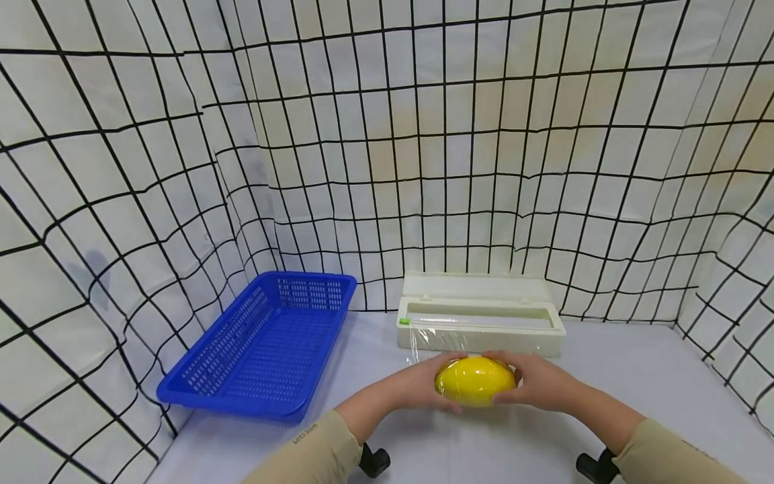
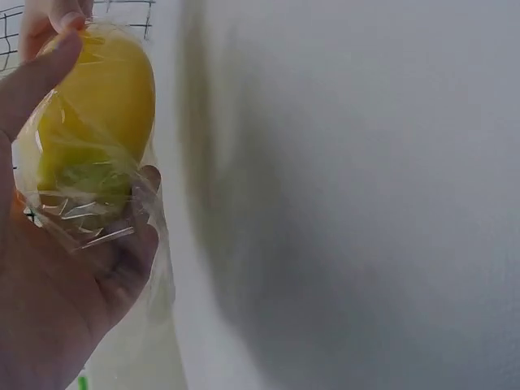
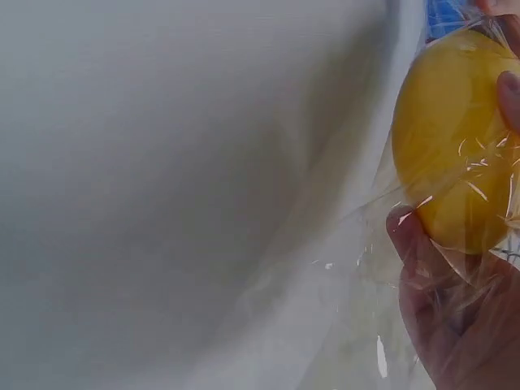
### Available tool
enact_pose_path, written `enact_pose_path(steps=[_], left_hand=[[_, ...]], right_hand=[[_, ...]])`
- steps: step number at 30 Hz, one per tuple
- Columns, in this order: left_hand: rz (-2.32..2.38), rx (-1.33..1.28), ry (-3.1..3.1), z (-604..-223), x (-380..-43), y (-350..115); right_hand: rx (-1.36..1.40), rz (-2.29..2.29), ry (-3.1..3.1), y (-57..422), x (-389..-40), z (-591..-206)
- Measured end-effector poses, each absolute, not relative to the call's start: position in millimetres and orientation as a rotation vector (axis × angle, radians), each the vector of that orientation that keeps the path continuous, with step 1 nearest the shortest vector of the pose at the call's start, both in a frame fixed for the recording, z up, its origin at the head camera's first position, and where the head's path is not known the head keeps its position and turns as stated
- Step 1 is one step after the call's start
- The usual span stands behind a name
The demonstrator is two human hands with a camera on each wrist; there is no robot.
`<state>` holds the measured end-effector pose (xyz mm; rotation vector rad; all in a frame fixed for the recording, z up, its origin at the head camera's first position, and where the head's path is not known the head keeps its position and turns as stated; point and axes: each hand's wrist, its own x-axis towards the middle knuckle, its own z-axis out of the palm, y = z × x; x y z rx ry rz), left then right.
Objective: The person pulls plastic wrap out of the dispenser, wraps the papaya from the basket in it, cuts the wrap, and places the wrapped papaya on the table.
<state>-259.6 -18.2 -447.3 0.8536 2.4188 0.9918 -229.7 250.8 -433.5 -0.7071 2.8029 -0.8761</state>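
Observation:
A yellow mango (image 1: 475, 382), greenish at one end in the left wrist view, is held between both hands above the white table. My left hand (image 1: 422, 386) grips its left end, with curled fingers and thumb around it. The other end is gripped by my right hand (image 1: 543, 382), thumb on the near side. Clear cling film (image 2: 91, 210) wraps over the fruit and lies crinkled between it and the left palm. In the right wrist view, loose film (image 3: 349, 284) also spreads over the fingers. Behind the hands stands a white cling film dispenser (image 1: 484, 340), its lid raised.
A blue plastic basket (image 1: 260, 359) sits on the left of the white table (image 1: 471, 450). Black grid netting over white sheeting (image 1: 459, 154) encloses the back and sides. On the dispenser's left edge is a small green cutter piece (image 1: 404, 321).

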Motion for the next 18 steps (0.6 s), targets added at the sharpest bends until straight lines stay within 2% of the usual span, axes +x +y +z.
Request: enact_pose_path(steps=[6,18], left_hand=[[0.895,0.786,2.507,-459,-264,-16],[0.868,0.701,2.591,-462,-267,-14]], right_hand=[[-0.676,-0.884,2.83,251,-234,-449],[-0.673,-0.883,2.826,251,-241,-456]])
